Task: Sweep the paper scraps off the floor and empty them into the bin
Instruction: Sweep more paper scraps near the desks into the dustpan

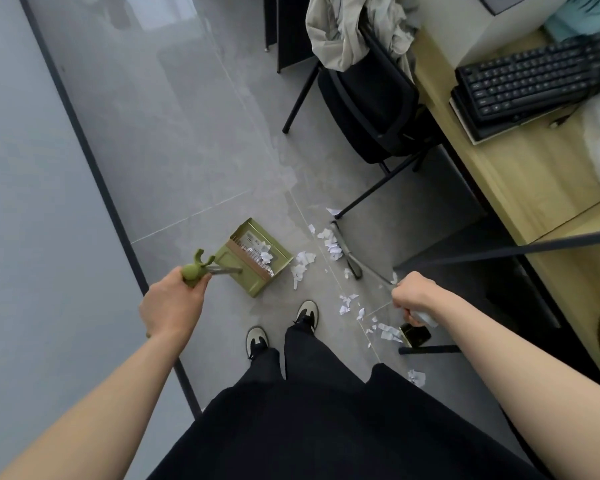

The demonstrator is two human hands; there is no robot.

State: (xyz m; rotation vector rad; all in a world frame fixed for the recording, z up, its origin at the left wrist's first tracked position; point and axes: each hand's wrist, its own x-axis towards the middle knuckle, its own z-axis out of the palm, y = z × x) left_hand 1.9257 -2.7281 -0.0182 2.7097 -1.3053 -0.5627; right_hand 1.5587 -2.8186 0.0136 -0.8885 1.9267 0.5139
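A: Where are the paper scraps (330,242) right now?
B: Mostly loose on the grey floor (194,161). Taking the green dustpan (253,258) as the marker: a few white pieces already lie inside it, a small heap sits just beside its open mouth, and a trail runs away from it past the person's shoes (307,311) toward the desk legs.
A: And the dustpan itself?
B: It sits on the floor with its mouth toward the scraps. Its long handle rises to the left hand (174,303), whose fingers are wrapped round the green grip at the top.
A: The other hand?
B: The right hand (413,296) is closed in a fist round the pale handle of the broom (347,258). The broom head lies on the far side of the scrap heap from the dustpan, touching some of the pieces.
A: What else is around?
B: Beyond the dustpan stands a black chair (371,109) with a pale garment (340,32) draped over its back. Farther off on that side is a wooden desk (520,174) carrying a black keyboard (530,81). On the dustpan's opposite side a dark frame (94,161) edges a glass wall
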